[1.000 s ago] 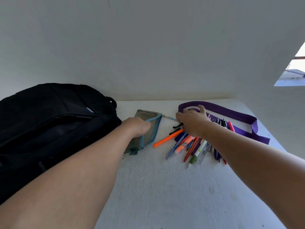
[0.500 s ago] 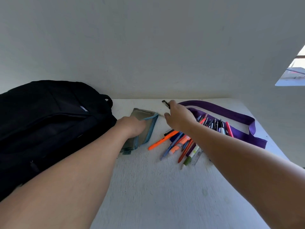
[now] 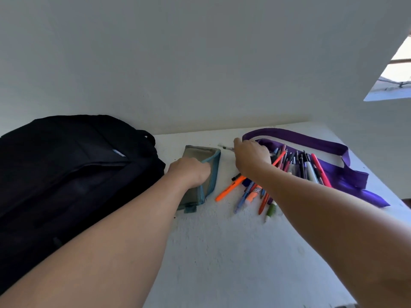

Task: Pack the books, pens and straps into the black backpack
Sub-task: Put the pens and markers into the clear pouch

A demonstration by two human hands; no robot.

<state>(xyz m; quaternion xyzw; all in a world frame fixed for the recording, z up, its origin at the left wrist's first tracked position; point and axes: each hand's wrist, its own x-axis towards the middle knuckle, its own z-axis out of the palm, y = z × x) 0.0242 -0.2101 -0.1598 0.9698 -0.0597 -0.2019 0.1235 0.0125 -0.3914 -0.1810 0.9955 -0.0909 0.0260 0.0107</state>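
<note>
Since half a second ago, her right hand dropped back onto the pens, fingers curled round a thin one. Left hand grips one olive, blue-trimmed pencil pouch. One purple strap lies behind; one black backpack sits left.

A single head-worn view looks forward and down over both forearms at the white table, close in, with the wall rising just behind the table.
</note>
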